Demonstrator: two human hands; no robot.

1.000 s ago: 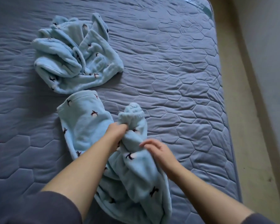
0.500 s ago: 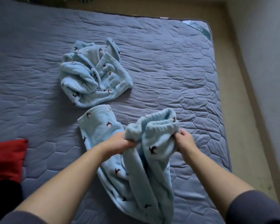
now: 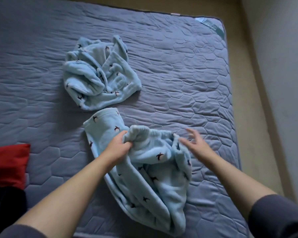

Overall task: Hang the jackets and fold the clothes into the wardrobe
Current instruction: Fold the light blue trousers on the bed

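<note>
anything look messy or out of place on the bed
The far light blue fleece garment lies in a crumpled heap on the mattress, unfolded. The nearer fleece garment is bunched too: the left hand grips its elastic edge, and the right hand, blurred, spreads its fingers beside it. Nothing looks torn or spilled.

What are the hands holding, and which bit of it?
The left hand grips the light blue fleece pants by their bunched waistband. The right hand is blurred, with its fingers spread, and holds nothing.
</note>
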